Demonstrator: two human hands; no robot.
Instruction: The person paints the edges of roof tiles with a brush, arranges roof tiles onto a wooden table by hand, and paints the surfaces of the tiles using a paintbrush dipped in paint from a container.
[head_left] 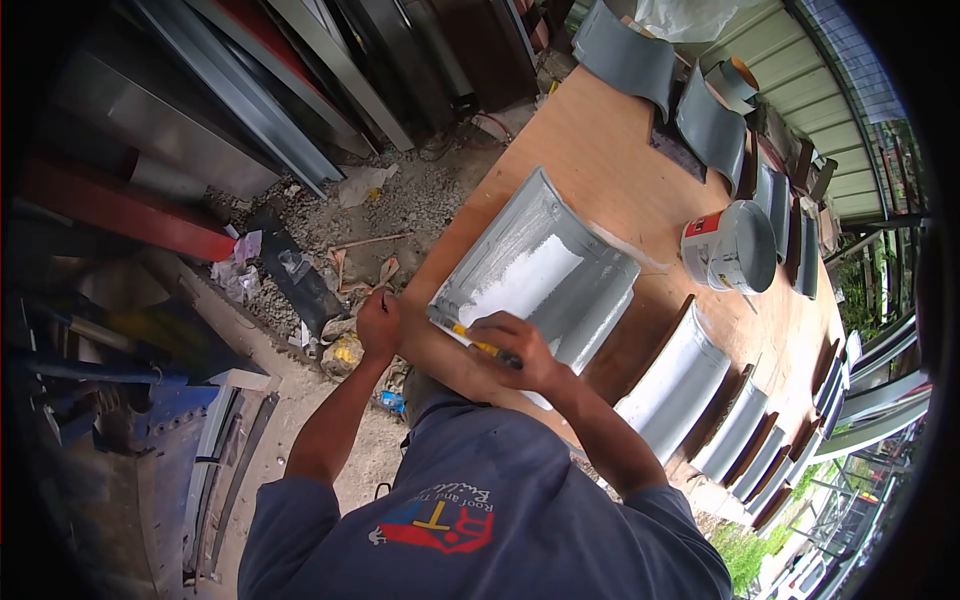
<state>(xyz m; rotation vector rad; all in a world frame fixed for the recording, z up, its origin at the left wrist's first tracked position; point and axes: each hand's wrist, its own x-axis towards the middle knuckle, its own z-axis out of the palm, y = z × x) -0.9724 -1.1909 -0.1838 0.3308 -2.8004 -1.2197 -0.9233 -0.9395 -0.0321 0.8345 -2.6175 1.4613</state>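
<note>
My right hand (515, 345) is closed around a paintbrush (484, 347) with a yellow and black handle. The brush is at the near left edge of a curved roof tile (600, 262), where its bristles are hard to make out. Grey paint covers the tile's borders and far side, while a pale whitish patch shows in its middle. Beside the table's left edge, my left hand (378, 325) is curled shut with its fingers mostly hidden; whether it holds anything does not show. A paint bucket (705, 250) smeared with grey stands beyond the tile.
Several more curved tiles (680, 380) line the right side of the plywood table (590, 130), with grey ones (711, 125) at the far end. Metal sheets and beams (240, 85) lean on the left above gravel (380, 215). A red beam (130, 205) juts out there.
</note>
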